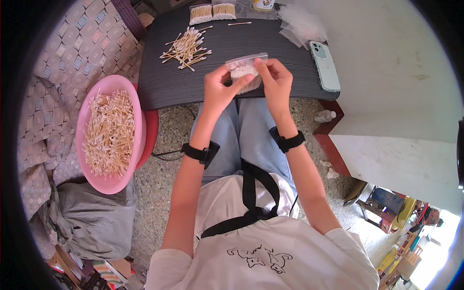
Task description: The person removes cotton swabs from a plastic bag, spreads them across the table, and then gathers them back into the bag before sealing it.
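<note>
Both my hands hold a small clear zip bag packed with cotton swabs, just above the near edge of the dark table. My left hand grips its left side, thumb lying across the front. At the upper right corner, near the bag's opening strip, the thumb and fingers of my right hand pinch the plastic. Whether the strip is sealed I cannot tell. A loose pile of cotton swabs lies on the table to the left of the bag. One single swab rests farther back.
Two filled swab bags lie at the table's far edge. Empty clear bags are heaped at the far right, beside a pale phone. A pink basin full of swabs stands left on a red stool. A wall bounds the right.
</note>
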The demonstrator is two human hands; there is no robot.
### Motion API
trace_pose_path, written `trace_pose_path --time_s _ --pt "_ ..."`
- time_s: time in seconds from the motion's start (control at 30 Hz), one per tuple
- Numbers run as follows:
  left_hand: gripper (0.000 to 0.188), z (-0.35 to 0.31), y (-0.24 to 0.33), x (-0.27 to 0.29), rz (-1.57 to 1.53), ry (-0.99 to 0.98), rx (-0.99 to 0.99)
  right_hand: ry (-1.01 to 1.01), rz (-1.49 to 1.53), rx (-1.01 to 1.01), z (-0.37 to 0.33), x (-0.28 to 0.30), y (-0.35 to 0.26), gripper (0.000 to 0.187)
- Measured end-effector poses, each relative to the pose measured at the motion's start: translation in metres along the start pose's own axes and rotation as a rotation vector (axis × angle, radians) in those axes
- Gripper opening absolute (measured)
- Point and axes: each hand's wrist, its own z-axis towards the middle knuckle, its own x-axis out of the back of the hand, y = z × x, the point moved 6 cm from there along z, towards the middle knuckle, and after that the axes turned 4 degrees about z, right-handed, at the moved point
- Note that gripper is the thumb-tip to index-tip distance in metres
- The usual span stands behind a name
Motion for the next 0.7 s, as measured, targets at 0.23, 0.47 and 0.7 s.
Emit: trace_pose_path --time_s 0.23,0.47,0.7 --pt "0.024 -0.010 0.022 0.003 0.127 -0.020 -0.046 -0.143 0.015 -0.050 -0.010 -0.003 -0.015 0.017" --pt "0.027 -0.013 0.012 -0.006 -0.134 -0.078 0.110 -0.133 -0.032 -0.078 -0.007 0.001 -0.008 0.021" --pt "0.036 -0.019 -0.004 -0.007 -0.139 -0.152 0.288 -0.205 -0.129 -0.071 -0.002 -0.003 -0.002 0.027"
